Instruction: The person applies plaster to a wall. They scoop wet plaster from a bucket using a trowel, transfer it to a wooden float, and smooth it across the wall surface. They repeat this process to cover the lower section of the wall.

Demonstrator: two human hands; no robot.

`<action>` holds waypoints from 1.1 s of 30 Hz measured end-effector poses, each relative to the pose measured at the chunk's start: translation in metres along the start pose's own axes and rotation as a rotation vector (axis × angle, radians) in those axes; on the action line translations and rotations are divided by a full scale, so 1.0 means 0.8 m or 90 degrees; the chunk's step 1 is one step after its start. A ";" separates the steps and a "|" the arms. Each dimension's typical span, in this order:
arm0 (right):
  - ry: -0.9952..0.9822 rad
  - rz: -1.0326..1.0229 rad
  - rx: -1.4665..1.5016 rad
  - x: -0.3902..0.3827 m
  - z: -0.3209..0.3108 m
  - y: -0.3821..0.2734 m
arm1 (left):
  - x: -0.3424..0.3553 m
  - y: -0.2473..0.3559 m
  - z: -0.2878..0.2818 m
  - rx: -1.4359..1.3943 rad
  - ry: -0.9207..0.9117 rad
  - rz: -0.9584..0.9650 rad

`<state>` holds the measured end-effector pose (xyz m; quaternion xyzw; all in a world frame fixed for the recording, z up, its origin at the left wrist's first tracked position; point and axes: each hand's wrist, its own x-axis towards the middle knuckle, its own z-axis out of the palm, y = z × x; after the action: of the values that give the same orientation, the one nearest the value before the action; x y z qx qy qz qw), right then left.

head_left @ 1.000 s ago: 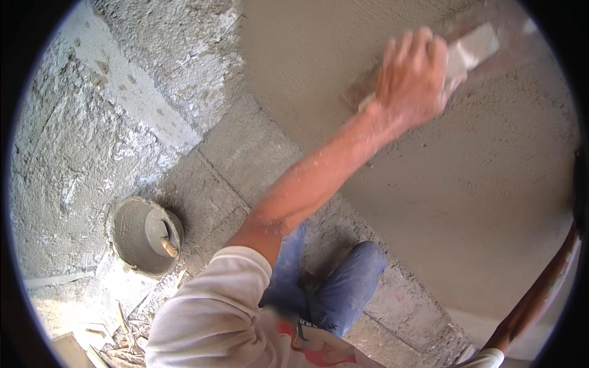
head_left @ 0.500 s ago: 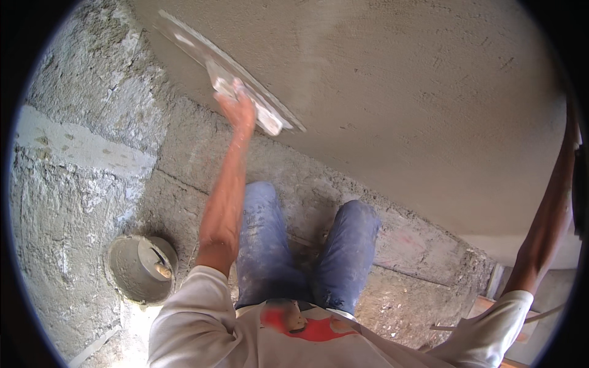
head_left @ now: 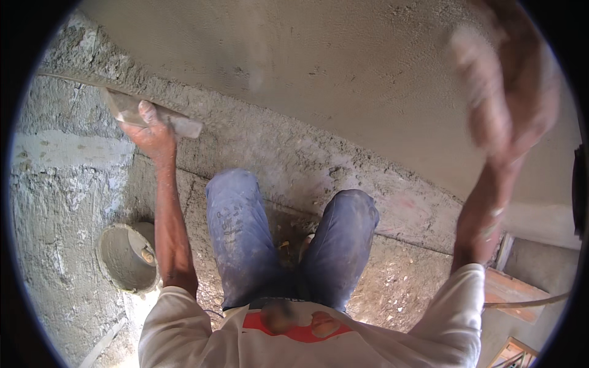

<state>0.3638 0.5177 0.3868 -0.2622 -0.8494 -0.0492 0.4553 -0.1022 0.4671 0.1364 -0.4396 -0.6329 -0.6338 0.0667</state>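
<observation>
My left hand [head_left: 154, 140] is closed round the grip of a long finishing trowel [head_left: 187, 126], thumb on top. Its thin blade is seen nearly edge-on and reaches toward the far left, away from the smooth grey plastered surface [head_left: 343, 80]. My right hand [head_left: 512, 101] is raised at the upper right in front of that plaster, close to the camera. Motion smears its fingers, so whether it holds anything cannot be made out.
A round bucket [head_left: 103, 260] caked with grey mortar stands at the left, with a wooden-handled tool [head_left: 147, 256] inside. Rough mortar-covered ground [head_left: 61, 214] lies beyond it. Reddish boards [head_left: 515, 294] and a thin rod [head_left: 527, 303] are at the lower right.
My left hand has carried the trowel leftward and down, off the plastered surface, and tilted its blade. My right hand has swung in from the right edge into view.
</observation>
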 end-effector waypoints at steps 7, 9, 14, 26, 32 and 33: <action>-0.717 0.484 0.510 -0.285 0.163 -0.034 | -0.042 -0.009 -0.163 0.267 -0.192 0.070; -0.795 0.521 0.637 -0.297 0.186 -0.022 | -0.070 -0.003 -0.205 0.331 -0.272 0.004; -0.693 0.644 0.940 -0.320 0.254 -0.061 | -0.162 0.005 -0.294 0.501 -0.425 -0.011; -0.649 0.589 0.661 -0.321 0.329 -0.135 | -0.481 -0.153 -0.468 0.666 -0.648 -0.372; -0.679 0.352 0.583 -0.265 0.376 -0.173 | -0.463 -0.194 -0.441 0.654 -0.553 -0.352; -0.702 0.312 0.549 -0.253 0.378 -0.186 | -0.462 -0.203 -0.443 0.657 -0.545 -0.340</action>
<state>0.1552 0.4066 0.0723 -0.2289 -0.8159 0.5304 0.0228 -0.1505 0.0183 -0.1546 -0.3920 -0.9082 -0.0209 -0.1451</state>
